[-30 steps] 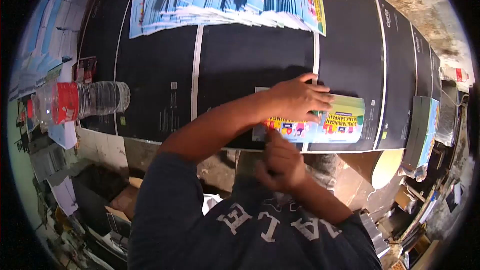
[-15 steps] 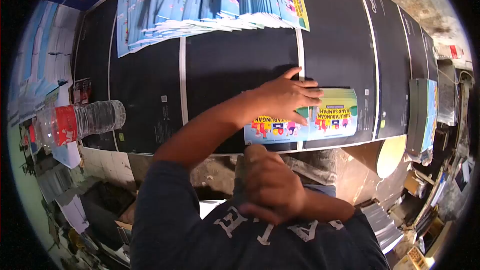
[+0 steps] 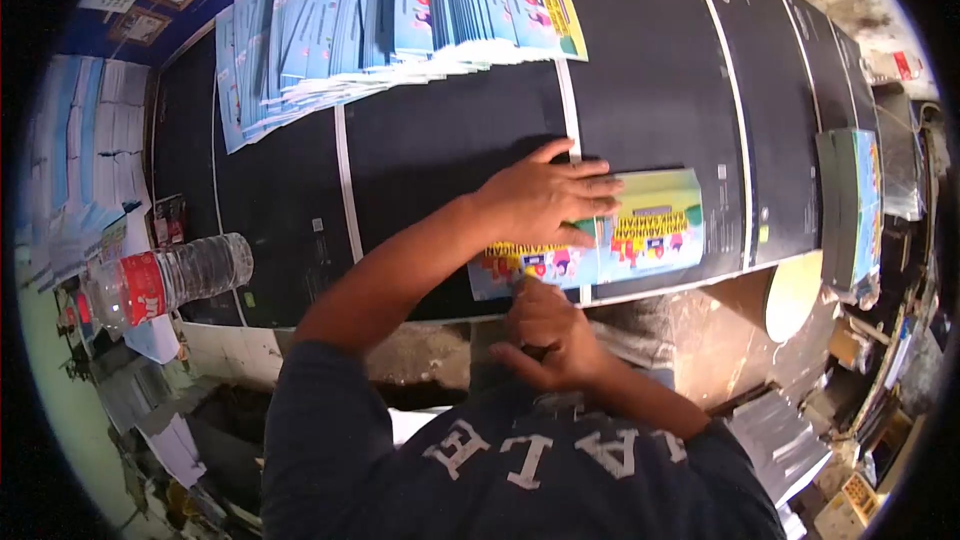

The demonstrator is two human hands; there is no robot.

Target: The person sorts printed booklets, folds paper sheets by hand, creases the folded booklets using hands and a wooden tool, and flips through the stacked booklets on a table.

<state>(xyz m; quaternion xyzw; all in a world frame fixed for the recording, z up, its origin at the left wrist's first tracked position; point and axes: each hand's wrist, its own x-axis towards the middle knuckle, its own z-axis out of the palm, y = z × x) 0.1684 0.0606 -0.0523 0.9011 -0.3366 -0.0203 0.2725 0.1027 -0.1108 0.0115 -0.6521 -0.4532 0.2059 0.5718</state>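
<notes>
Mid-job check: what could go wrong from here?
The prints under the left hand lie close to the near edge of the table; a push by the right hand might skew them or slide them over it. The pile beyond is fanned and uneven, so a bump could scatter it.

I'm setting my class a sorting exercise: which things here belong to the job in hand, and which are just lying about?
Job in hand:
- booklets marked Tabungan, under the left hand
- fanned booklet pile, probably
- black worktop

Apparently lying about:
- large red-labelled bottle, left
- smaller bottle, far right
</notes>
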